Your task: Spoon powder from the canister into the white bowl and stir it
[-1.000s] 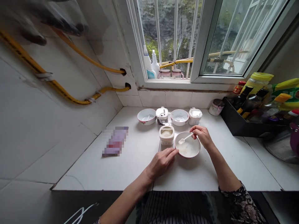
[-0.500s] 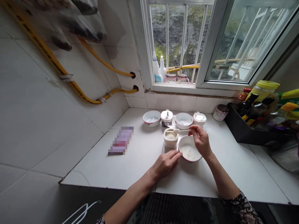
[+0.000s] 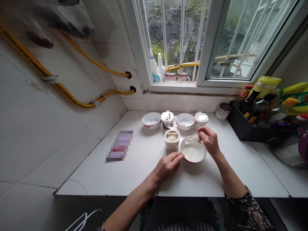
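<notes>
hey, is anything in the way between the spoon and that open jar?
Yes: the left rim of the bowl lies between the spoon in the right grip and the jar. A thin bar also crosses the jar's opening.

Bowl point(image 3: 192, 161): white, pink-rimmed, upright on the white counter point(image 3: 134, 176), whitish matter across its base. Spoon point(image 3: 188, 140): small, white, tilted at the bowl's far side, scoop pointing left (any load too small to tell). Canister point(image 3: 172, 146): pale, open-topped, upright just left of the bowl.
</notes>
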`<state>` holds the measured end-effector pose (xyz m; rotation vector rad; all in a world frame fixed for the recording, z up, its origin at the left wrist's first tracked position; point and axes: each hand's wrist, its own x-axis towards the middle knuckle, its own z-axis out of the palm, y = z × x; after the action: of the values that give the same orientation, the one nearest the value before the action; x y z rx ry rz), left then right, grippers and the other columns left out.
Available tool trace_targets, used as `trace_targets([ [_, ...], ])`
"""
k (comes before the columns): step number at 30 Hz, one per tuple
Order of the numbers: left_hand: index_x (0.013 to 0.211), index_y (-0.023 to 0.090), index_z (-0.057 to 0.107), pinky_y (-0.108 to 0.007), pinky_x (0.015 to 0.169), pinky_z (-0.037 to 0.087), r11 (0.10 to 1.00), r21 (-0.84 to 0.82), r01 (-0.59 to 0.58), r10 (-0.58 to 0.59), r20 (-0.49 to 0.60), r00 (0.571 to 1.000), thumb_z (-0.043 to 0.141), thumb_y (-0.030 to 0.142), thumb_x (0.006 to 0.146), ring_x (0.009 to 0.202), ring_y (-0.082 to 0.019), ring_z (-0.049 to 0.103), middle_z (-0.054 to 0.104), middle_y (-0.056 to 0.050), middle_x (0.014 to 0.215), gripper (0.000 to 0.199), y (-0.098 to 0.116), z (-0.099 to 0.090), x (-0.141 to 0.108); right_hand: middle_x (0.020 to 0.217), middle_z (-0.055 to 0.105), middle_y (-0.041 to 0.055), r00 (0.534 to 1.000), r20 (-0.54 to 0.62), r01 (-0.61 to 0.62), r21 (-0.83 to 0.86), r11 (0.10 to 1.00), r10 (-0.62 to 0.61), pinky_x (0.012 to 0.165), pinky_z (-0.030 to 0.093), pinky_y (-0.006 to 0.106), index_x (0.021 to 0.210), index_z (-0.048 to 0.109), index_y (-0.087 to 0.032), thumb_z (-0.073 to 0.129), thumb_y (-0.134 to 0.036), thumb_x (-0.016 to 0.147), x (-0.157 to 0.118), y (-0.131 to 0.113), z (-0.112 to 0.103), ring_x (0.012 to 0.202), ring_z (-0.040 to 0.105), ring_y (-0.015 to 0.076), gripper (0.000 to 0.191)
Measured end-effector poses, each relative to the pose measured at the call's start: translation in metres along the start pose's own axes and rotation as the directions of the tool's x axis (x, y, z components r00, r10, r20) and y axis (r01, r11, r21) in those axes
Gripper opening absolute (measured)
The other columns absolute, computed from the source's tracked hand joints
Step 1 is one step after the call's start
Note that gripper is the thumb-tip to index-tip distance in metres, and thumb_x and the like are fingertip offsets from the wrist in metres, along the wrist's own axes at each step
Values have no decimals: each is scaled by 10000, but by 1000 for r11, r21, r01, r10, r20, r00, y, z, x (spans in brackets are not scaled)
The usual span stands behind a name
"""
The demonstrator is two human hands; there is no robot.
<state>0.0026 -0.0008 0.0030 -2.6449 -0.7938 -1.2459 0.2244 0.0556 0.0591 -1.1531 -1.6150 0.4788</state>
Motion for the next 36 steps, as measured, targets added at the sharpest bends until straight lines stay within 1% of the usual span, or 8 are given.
trace_targets([
  [4, 1199, 116, 547, -263, 681, 591, 1000, 7, 5, -5, 16, 1000, 363, 85, 974, 862, -173, 677, 678, -114, 985, 292, 0, 0, -1, 628, 639, 14, 988, 130, 114, -222, 969, -86, 824, 448, 364, 745, 611, -221, 466, -159, 794, 1, 2, 3, 729, 581, 202, 165],
  [7, 1211, 119, 543, -264, 701, 593, 1000, 8, 7, -7, 36, 999, 354, 91, 981, 877, -172, 678, 679, -115, 995, 299, 0, -1, -1, 682, 676, 22, 967, 229, 174, -256, 951, -115, 885, 422, 381, 731, 612, -217, 443, -129, 777, -1, 0, 9, 715, 579, 189, 195],
  [10, 1211, 115, 541, -271, 705, 595, 1000, 3, 9, -9, 39, 999, 355, 89, 981, 885, -176, 678, 679, -118, 997, 297, 0, -1, -1, 596, 632, 3, 968, 245, 106, -221, 969, -50, 861, 425, 365, 720, 608, -213, 424, -142, 766, -1, -1, 10, 673, 577, 180, 203],
  [13, 1220, 118, 540, -267, 708, 596, 1000, 2, 10, -10, 41, 999, 357, 89, 980, 886, -172, 678, 678, -117, 997, 303, 0, -1, -1, 486, 540, -34, 967, 236, -70, -126, 990, 98, 694, 441, 306, 709, 595, -208, 416, -177, 752, 0, 0, 8, 536, 534, 151, 186],
  [19, 1216, 115, 541, -263, 685, 595, 1000, 1, -6, 6, 26, 1000, 352, 81, 980, 872, -172, 678, 680, -117, 992, 305, -1, -1, 0, 467, 499, -49, 925, 228, -333, 95, 938, 305, 519, 387, 251, 697, 594, -190, 449, -248, 680, 4, 2, 5, 462, 490, 125, 157],
  [23, 1211, 117, 544, -256, 667, 593, 1000, 6, -3, 3, 13, 1000, 363, 78, 974, 858, -170, 678, 680, -114, 987, 301, 0, 0, -1, 464, 492, -50, 924, 225, -333, 83, 939, 308, 516, 384, 255, 695, 592, -193, 444, -257, 683, 4, 2, 3, 454, 479, 125, 162],
  [29, 1221, 120, 542, -263, 686, 594, 1000, 6, 7, -8, 21, 1000, 366, 89, 976, 865, -170, 676, 680, -114, 990, 304, 0, 0, -1, 440, 518, -43, 947, 313, -42, -120, 992, 78, 764, 432, 319, 665, 591, -208, 420, -187, 721, 0, -4, 7, 542, 506, 142, 181],
  [36, 1245, 123, 536, -261, 697, 594, 1000, 8, 8, -8, 37, 999, 363, 81, 971, 885, -171, 676, 676, -116, 1009, 326, -1, 1, -3, 474, 502, -49, 914, 333, -260, 46, 964, 231, 523, 386, 243, 725, 596, -187, 423, -228, 722, 2, 0, 2, 469, 481, 120, 177],
])
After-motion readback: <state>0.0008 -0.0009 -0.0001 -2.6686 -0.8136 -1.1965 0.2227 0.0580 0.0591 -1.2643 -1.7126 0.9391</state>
